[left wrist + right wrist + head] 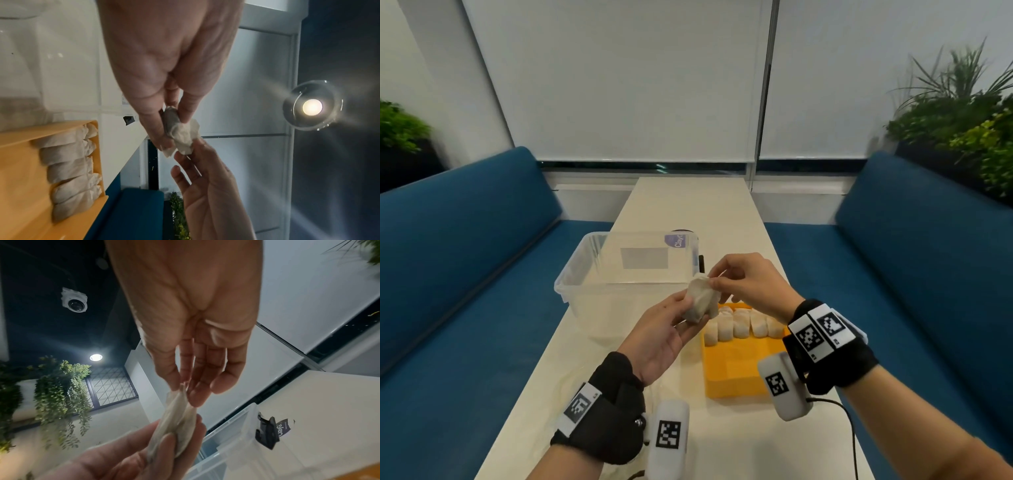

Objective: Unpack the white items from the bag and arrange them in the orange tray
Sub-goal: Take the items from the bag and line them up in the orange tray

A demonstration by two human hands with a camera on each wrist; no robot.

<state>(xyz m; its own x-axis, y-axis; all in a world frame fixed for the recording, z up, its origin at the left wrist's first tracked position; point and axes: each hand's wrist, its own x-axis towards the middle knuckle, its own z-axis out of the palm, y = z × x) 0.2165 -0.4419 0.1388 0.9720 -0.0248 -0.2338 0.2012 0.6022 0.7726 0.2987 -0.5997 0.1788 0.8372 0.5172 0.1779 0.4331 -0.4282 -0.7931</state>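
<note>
Far left there's a blue bench seat (465,260) and some greenery (400,126) behind it. On the long white worktop (688,202) sits a clear plastic tub (585,274) with a purple label on its far wall; can't make out anything inside it from here.

The left hand (664,335) is raised above the worktop, palm up, fingers and thumb curled round the lower end of a white pouch (700,301). It's a crumpled, papery little thing, held up in the air in front of the tub's near right corner, not touching the tray. The left wrist view shows it squeezed between thumb and fingers.

The right hand (750,284) comes in from the other side and pinches the pouch's top corner between thumb and fingertip, the other fingers loosely fanned out.

Below the hands, just right of the tub, is the orange tray (732,380). A row of white pouches (743,325) lines its far end, side by side and touching. The near part of the tray is bare orange.

Far right, another blue bench seat (928,257) with leafy plants (962,113) above it.
</note>
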